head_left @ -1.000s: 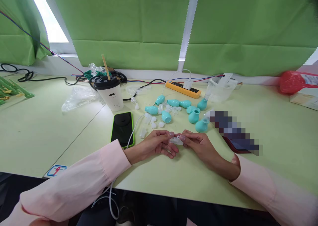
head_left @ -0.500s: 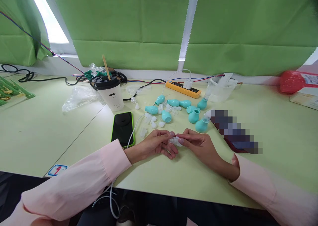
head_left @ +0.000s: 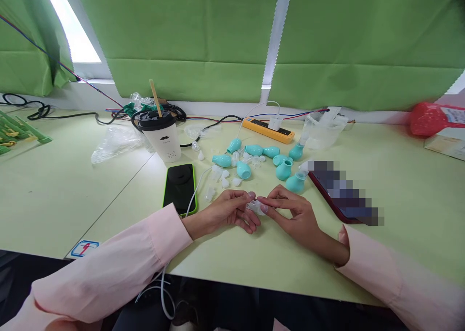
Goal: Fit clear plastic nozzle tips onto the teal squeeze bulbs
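Near the front middle of the table, my left hand [head_left: 238,211] grips a small clear plastic piece [head_left: 255,206] between thumb and fingers. My right hand [head_left: 290,212] pinches the right end of the same piece with thumb and forefinger. Just beyond the hands lie several teal rubber bulbs [head_left: 243,170], some on their sides. Two of them, at the right, have clear parts fitted in their necks, such as the nearest bulb [head_left: 295,182]. Small translucent white pieces [head_left: 225,181] are scattered among and in front of the bulbs.
A phone with a green case [head_left: 179,188] lies left of my hands, a dark red one [head_left: 337,195] at the right. Behind stand a paper cup [head_left: 165,139], an orange power strip [head_left: 269,130] and a clear container [head_left: 323,130]. A plastic bag [head_left: 118,144] lies at the left.
My right hand's fingers have shifted slightly on the clear piece, with the knuckles raised a little. My left hand is nearly unmoved.
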A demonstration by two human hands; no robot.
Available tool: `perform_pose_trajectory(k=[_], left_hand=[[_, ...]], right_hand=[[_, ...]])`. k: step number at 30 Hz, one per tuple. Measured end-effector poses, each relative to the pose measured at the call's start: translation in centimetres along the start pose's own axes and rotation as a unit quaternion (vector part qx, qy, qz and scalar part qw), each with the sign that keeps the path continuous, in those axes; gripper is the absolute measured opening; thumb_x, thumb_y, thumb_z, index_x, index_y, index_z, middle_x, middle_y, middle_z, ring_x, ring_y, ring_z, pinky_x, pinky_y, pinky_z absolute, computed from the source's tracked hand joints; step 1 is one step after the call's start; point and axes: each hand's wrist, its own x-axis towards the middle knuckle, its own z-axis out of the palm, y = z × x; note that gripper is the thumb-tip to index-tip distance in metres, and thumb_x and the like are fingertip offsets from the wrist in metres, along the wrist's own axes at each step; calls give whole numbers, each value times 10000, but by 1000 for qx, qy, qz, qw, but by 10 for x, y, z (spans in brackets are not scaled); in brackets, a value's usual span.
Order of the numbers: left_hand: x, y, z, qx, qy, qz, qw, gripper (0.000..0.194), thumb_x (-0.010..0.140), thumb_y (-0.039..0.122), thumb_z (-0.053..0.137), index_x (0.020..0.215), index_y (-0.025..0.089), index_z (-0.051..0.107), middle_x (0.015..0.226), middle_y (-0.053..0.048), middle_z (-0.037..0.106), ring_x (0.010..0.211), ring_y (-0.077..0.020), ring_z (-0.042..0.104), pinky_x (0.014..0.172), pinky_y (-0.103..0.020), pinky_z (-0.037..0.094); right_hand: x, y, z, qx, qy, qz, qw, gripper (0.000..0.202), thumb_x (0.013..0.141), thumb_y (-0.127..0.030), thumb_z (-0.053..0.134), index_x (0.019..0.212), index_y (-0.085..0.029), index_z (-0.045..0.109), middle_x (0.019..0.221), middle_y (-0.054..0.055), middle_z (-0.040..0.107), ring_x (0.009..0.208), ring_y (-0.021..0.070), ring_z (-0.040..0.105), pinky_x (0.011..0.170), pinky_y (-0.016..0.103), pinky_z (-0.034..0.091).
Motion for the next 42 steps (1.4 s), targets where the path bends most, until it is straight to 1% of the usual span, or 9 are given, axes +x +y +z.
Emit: perform_pose_trajectory(k=[3,5,12,16,21,32,36,39,42], left_hand=[[1,-1,-1,1,-2,0,1000,278,782,355,480,762,81,523,592,-93,634,486,-147,602,483,-242,491],[1,-1,-2,1,-3,0,1000,276,781,357,482,755,85,522,591,-92,636,487,-147,602,479,-237,489],[1,-3,-3,-14,1,5,1000,273,780,353,487,750,86,531,600,-95,643,482,-137,598,482,-235,489],[1,-4,-3,-25,6,13,1000,269,776,345,495,763,79,535,607,-101,645,485,-134,597,483,-230,489],[1,-3,-3,-18,15,10,1000,273,772,338,498,747,69,533,592,-108,640,480,-137,598,475,-228,490],[0,-5,-3,-6,26,14,1000,258,774,325,499,772,68,522,601,-112,641,492,-144,605,474,-230,499],[0,-5,-3,1,32,10,999,260,757,345,521,754,85,505,594,-108,645,485,-154,606,459,-238,494],[-1,-5,-3,8,36,2,999,267,734,354,550,739,93,492,578,-104,645,460,-157,599,450,-249,489],[-1,-3,-1,5,32,2,999,261,737,346,546,732,89,499,570,-102,643,459,-159,598,453,-253,490]], right_hand=[[0,-1,0,-57,17,-80,995,316,701,-85,574,947,-275,627,674,10,505,652,122,463,539,272,410],[0,0,-1,-81,18,-116,990,344,691,-70,580,969,-269,616,679,14,498,658,126,455,534,271,411],[-1,4,-1,-122,-19,-144,982,329,707,-89,566,999,-237,592,695,25,477,665,130,445,543,277,416],[-2,5,-1,-125,-23,-145,981,325,711,-95,563,1008,-225,584,695,25,470,656,127,439,542,274,412],[-2,5,-1,-115,-44,-136,983,317,722,-107,551,1014,-228,577,669,16,458,638,123,434,528,265,406],[-2,6,-2,-86,-85,-136,983,286,741,-89,517,1008,-173,575,573,0,510,545,106,410,494,244,376],[-3,4,0,-76,-90,-130,984,244,741,-81,508,952,-165,597,541,-6,524,504,99,387,479,243,368],[-2,1,0,-61,-93,-116,987,209,742,-86,503,894,-164,623,504,-15,498,481,95,382,452,233,354],[-1,-2,-2,-39,-95,-72,992,219,746,-109,501,903,-184,634,499,-20,496,475,92,407,445,226,363]])
